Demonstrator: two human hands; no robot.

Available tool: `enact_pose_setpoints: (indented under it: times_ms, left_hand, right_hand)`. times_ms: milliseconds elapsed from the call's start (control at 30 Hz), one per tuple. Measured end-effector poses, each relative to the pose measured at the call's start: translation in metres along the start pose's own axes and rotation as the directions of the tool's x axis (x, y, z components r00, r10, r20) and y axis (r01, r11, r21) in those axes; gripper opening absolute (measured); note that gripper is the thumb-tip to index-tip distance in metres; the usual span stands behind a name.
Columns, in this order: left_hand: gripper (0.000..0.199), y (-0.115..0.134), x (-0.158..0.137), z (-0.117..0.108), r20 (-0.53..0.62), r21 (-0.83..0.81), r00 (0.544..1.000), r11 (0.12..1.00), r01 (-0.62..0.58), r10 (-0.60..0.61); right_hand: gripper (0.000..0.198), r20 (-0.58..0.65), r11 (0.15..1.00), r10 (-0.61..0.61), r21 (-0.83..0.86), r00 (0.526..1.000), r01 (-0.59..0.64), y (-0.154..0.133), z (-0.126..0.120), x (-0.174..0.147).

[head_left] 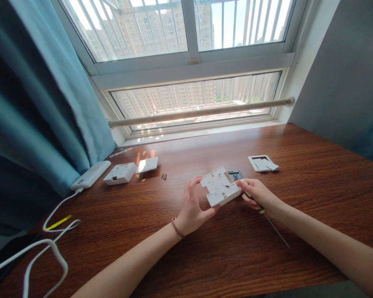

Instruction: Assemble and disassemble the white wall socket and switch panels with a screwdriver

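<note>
My left hand (189, 209) grips a white square plastic junction box (218, 187) by its left side, fingers above and thumb below. The box is tilted above the table, its flat face with small holes and slots turned up. At the box's right edge, my right hand (261, 195) is closed around a screwdriver (277, 231) with a yellow and dark handle. Its long thin shaft points down to the right, towards me, and the right fingertips touch or nearly touch the box. Partly hidden behind the box is a dark grey switch module (235, 175).
On the brown wooden table (192, 240) lie several screws (164, 176), a white plate (147, 164), another white box (119, 174) and a white frame (254, 165) at right. A white power bank (91, 175) with a cable (59, 256) sits left, beside the blue curtain (65, 82).
</note>
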State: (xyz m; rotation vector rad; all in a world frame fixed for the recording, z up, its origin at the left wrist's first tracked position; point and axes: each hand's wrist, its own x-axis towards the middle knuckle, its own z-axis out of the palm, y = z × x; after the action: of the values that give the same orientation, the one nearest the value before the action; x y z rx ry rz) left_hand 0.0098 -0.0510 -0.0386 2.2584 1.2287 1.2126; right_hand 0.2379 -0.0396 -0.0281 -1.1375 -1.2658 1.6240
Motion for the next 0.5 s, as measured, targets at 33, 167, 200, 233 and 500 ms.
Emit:
enact_pose_setpoints:
  times_ms: [33,167,200,233,500]
  left_hand:
    - [0.074,0.001,0.002,-0.003,-0.036,0.004,0.999,1.000,-0.014,0.015]
    - [0.069,0.002,0.014,-0.025,-0.220,0.037,0.976,0.999,0.018,-0.010]
    - [0.068,0.001,0.016,-0.034,-0.265,0.046,0.964,0.998,0.053,-0.039]
    - [0.068,-0.002,0.017,-0.045,-0.307,0.052,0.949,0.994,0.093,-0.073]
    - [0.065,-0.073,-0.026,-0.132,-0.597,0.035,0.736,0.906,0.421,-0.319]
  right_hand:
    - [0.039,-0.011,1.000,-0.006,0.019,1.000,0.006,-0.002,-0.001,0.000]
    - [0.042,-0.053,0.998,-0.001,0.058,0.999,0.004,-0.009,-0.004,0.000]
    - [0.042,-0.059,0.998,0.004,0.060,0.998,0.000,-0.010,-0.005,0.000]
    - [0.043,-0.063,0.998,0.009,0.060,0.998,-0.005,-0.010,-0.005,0.000]
    - [0.047,-0.097,1.000,0.021,0.023,0.995,-0.019,-0.010,-0.011,0.002]
